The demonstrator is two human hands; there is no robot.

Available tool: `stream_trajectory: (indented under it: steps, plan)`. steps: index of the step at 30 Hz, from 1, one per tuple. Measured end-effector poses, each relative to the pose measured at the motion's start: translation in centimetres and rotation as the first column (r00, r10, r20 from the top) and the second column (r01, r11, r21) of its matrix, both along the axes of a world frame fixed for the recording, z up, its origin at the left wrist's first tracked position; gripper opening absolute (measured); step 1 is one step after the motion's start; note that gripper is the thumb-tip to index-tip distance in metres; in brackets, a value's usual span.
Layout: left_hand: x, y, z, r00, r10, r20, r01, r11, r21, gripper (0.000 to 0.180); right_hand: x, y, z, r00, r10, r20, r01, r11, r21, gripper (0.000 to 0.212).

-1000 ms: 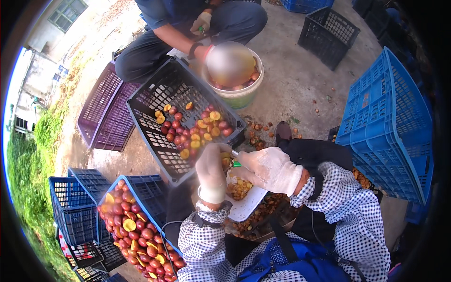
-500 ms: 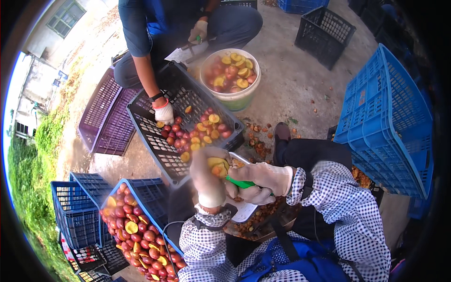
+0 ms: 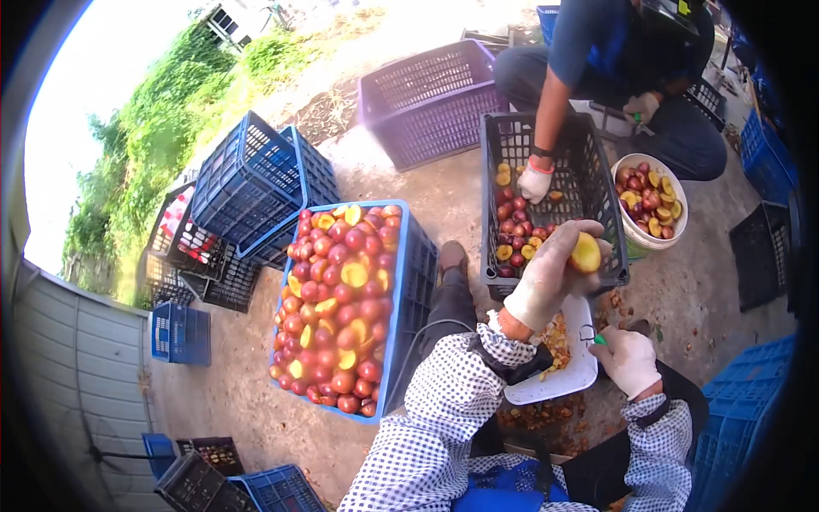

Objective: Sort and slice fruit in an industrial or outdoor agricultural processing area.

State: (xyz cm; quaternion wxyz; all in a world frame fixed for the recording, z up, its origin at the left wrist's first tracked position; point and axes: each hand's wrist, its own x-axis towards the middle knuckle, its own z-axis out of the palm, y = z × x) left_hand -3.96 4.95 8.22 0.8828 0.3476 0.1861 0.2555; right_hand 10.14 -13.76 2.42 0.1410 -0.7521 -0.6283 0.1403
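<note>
A halved plum [image 3: 585,253], its yellow cut face showing, is in my gloved left hand [image 3: 546,277], raised over the near end of the black crate [image 3: 553,282]. Lower and to the right, my gloved right hand [image 3: 630,360] is closed round a green-handled pitting tool [image 3: 601,340] with a small metal loop at its tip. Between my hands and knees lies a white tray [image 3: 546,392] strewn with orange-brown fruit scraps. Whole and halved plums [image 3: 516,226] lie in the black crate, where a co-worker's gloved hand [image 3: 536,181] reaches in.
A blue crate [image 3: 409,290] heaped with plums stands at my left. Beyond the black crate are a purple crate [image 3: 435,119] and a white bucket [image 3: 657,239] of halved plums. Stacked blue crates [image 3: 247,188] stand far left, another blue crate [image 3: 742,410] at the right.
The view has swung left, bringing the plum-filled blue crate further in. My hands, close together before, are now apart; the left has lifted the plum half and the right has drawn back with the tool.
</note>
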Motion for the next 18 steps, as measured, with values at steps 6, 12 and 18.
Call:
stream_trajectory:
  steps: [6, 12, 18]
  plan:
    - [-12.0, -0.5, 0.1, 0.787, 0.599, -0.148, -0.476, 0.742, 0.472, 0.038, -2.9, 1.4, 3.0, 0.66, -0.189, -0.727, 0.114, 0.982, -0.151, 0.018]
    - [-21.4, -3.1, 0.9, 0.538, 0.832, -0.139, -0.637, 0.509, 0.579, 0.029, -1.7, 0.7, -1.1, 0.937, -0.049, -0.346, 0.03, 0.998, -0.061, 0.018]
    - [-28.6, -12.2, -3.4, 0.09, 0.806, -0.586, -0.011, 0.589, 0.808, 0.046, -1.9, 0.9, -2.2, 0.896, -0.085, -0.436, 0.046, 0.994, -0.098, 0.019]
